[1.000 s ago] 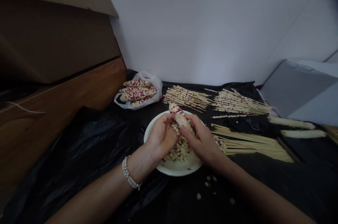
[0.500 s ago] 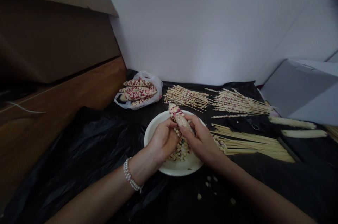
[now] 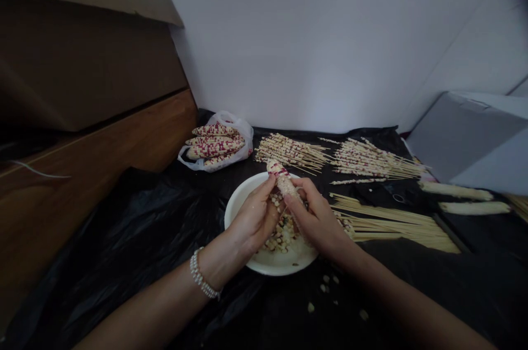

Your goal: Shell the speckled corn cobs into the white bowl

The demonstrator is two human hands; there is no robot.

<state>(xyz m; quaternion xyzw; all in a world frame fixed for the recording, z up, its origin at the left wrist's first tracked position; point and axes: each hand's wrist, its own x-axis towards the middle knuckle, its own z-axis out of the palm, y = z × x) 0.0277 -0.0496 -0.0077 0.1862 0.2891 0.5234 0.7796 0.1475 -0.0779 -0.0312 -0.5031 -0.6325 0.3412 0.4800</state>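
Note:
Over the white bowl [image 3: 237, 201] I hold a corn cob [image 3: 284, 182] with cream and purple kernels. Its upper end still bears kernels, while the lower stretch is bare. My right hand [image 3: 315, 215] is wrapped round the bare lower part. Against the cob's left side presses the thumb of my left hand [image 3: 256, 218], its fingers curled beneath, partly hidden. A few loose kernels [image 3: 275, 201] lie by the left fingers. More loose kernels [image 3: 280, 241] are heaped in the bowl below.
Behind the bowl is a plastic bag [image 3: 247, 135] of corn cobs [image 3: 216, 146]. Skewers threaded with kernels [image 3: 289, 151] lie in two piles, with plain skewers [image 3: 396, 223] to the right. Two stripped cobs [image 3: 474, 208] lie farther right. Stray kernels [image 3: 311, 307] dot the black sheet [image 3: 165, 218].
The cob has tipped slightly right and lower in my grip. My left thumb has moved up along it towards the purple kernels.

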